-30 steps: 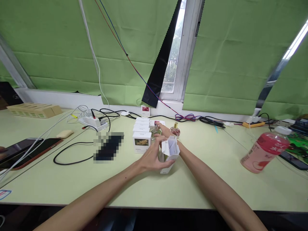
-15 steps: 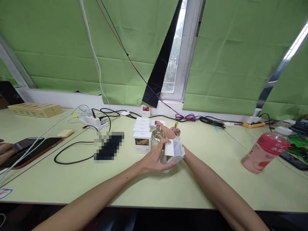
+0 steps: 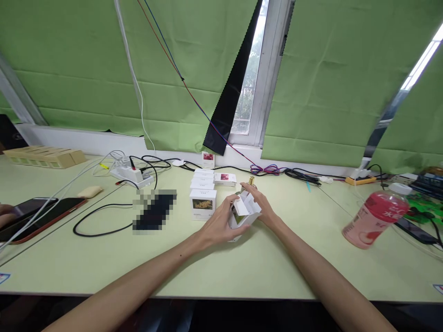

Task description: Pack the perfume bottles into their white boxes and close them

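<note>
Box (image 3: pixel 244 215), white, one: over the desk (image 3: pixel 249 272), pinched between thumb and fingers of the left hand (image 3: pixel 215 227); flaps open, long axis tilted, mouth up, away and rightward (contents, cannot tell). Right hand (image 3: pixel 266 206): just beyond, nearer the mouth than the base; fingers partly hidden, grip cannot be told. Gold-capped bottle (image 3: pixel 252 180): behind those fingers. Picture boxes (image 3: pixel 202 205), white, upright row: left of the pair.

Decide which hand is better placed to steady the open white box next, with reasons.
Probably the left hand: it grips the open white box, thumb across the near side. The right hand is just beyond, by a gold-capped bottle, its grasp partly hidden.
</note>
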Action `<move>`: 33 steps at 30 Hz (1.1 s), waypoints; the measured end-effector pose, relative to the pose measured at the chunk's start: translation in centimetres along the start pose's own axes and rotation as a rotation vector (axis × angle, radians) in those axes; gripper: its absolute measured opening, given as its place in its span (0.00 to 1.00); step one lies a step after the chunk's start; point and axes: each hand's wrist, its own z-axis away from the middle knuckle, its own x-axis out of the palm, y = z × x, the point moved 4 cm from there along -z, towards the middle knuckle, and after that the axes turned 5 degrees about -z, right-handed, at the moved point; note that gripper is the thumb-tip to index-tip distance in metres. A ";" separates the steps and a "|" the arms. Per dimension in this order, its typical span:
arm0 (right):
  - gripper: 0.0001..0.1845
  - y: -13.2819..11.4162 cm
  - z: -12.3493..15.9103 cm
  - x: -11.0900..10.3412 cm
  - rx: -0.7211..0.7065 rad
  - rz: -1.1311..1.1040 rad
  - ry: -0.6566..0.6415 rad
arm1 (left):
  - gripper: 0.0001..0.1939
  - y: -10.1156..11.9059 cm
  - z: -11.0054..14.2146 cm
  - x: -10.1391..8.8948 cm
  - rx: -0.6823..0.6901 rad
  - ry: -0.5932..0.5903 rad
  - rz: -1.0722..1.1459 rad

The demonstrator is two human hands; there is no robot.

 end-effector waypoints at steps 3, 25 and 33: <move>0.36 0.1 1.0 -0.7 0.011 -0.011 0.012 | 0.38 0.0 -0.2 -0.3 -0.032 0.054 -0.021; 0.35 0.1 3.7 -2.1 0.131 -0.034 0.080 | 0.36 0.2 -0.1 0.6 -0.063 -0.016 0.017; 0.29 1.1 3.6 -2.2 0.179 -0.075 0.155 | 0.39 -0.1 -0.1 0.7 -0.023 -0.038 0.007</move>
